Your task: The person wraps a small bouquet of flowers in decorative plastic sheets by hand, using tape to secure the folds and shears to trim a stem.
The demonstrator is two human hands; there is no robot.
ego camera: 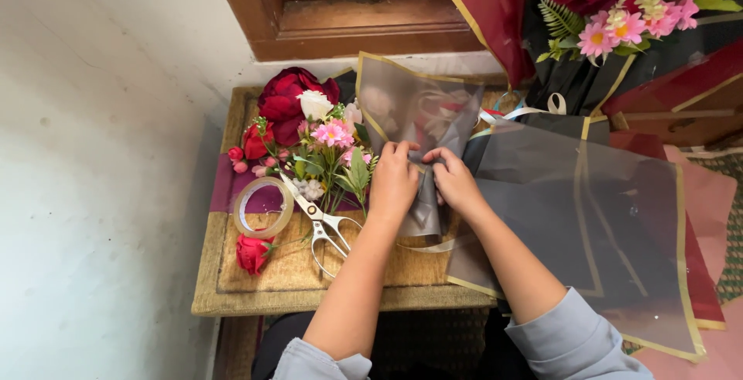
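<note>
Both hands meet mid-mat on the grey wrapping sheet (422,109). The left hand (393,183) and right hand (455,183) each pinch its gathered lower end, equally near. The sheet's long axis runs away from the person, fanning upward. Fingertips are buried in the folds; stems inside, probably. Scissors (321,225) lie left.

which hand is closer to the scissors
Left. The left hand pinches the grey wrapping sheet just right of the scissors; the right hand grips the same sheet farther right.
</note>
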